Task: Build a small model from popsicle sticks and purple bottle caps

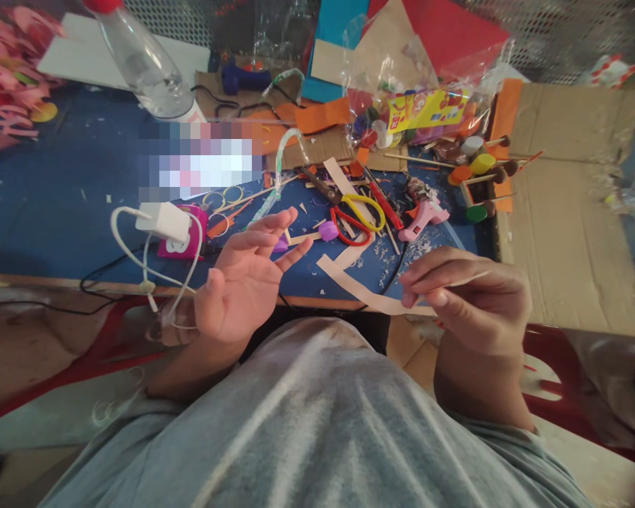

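My left hand is raised over the near table edge, palm turned up, its fingers spread and nothing in them. Just beyond its fingertips lies a wooden stick with purple ends. Farther right, the thumb and fingers of my right hand are pinched together on a pale beige paper strip. The strip trails left from the pinch onto the blue table, beside another beige strip. Scissors with red and yellow handles lie between the hands, towards the back. A pink glue gun rests beyond my right hand.
A white charger with looped cable sits on a pink socket block at left. Behind it stand a plastic bottle and a blurred-out bright patch. Clear bags, coloured caps on sticks and cardboard fill the right side.
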A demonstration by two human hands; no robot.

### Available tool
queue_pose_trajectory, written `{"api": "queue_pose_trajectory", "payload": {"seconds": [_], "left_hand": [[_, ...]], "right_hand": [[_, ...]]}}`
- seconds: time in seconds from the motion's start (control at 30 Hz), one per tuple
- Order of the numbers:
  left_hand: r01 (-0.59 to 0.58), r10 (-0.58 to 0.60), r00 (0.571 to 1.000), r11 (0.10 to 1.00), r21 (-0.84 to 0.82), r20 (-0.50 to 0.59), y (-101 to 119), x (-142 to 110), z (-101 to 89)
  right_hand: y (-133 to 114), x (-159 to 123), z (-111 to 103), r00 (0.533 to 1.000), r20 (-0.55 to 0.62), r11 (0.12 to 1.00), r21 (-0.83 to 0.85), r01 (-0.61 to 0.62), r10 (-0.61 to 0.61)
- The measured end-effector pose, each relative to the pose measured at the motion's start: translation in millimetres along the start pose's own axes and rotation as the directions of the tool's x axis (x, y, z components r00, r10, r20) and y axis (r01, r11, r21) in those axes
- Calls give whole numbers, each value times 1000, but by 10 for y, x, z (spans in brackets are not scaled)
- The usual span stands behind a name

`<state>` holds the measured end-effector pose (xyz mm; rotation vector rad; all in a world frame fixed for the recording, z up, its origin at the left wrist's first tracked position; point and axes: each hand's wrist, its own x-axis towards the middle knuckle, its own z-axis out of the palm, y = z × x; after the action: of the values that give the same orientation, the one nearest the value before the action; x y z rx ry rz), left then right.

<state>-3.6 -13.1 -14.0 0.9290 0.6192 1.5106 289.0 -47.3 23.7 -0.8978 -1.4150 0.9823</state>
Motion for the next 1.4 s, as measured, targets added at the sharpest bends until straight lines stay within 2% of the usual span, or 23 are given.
{"api": "queue_pose_trajectory", "payload": {"seconds": [0.13,0.27,0.37,0.5,0.77,0.87,1.0,1.13,1.23,1.33,1.4], "left_hand": [[12,-12,1000,1000,7,6,35,-12,43],[-5,5,1000,1000,30,-1,56,-43,114],[-7,6,1000,1000,27,17,79,-77,179],[26,-27,999,999,28,21,100,-122,232],[73,-68,992,996,-47,104,-19,-160,179],[53,-46,989,998,-45,142,-29,-153,187],[58,-50,972,998,-29,228,13,-129,178],[92,-86,986,995,-35,144,35,-113,132],[112,-109,992,993,-38,65,29,-107,103],[129,-127,991,991,-39,49,25,-99,85],[136,-134,989,990,-45,55,31,-94,79]], "right_hand": [[-19,-3,14,989,102,993,-41,110,-105],[-4,46,106,967,217,974,-155,167,-131],[43,79,260,968,215,968,-185,171,-130],[128,76,421,968,248,981,-169,91,-47],[241,167,562,966,250,983,-149,108,-68],[241,189,581,968,244,986,-139,89,-53],[217,169,508,982,187,993,-107,58,-37],[180,120,367,995,88,995,-83,57,-50],[152,85,266,998,-40,991,-121,51,-56],[146,60,154,979,-185,986,-152,62,-90],[162,44,47,949,-288,984,-154,86,-127]]}}
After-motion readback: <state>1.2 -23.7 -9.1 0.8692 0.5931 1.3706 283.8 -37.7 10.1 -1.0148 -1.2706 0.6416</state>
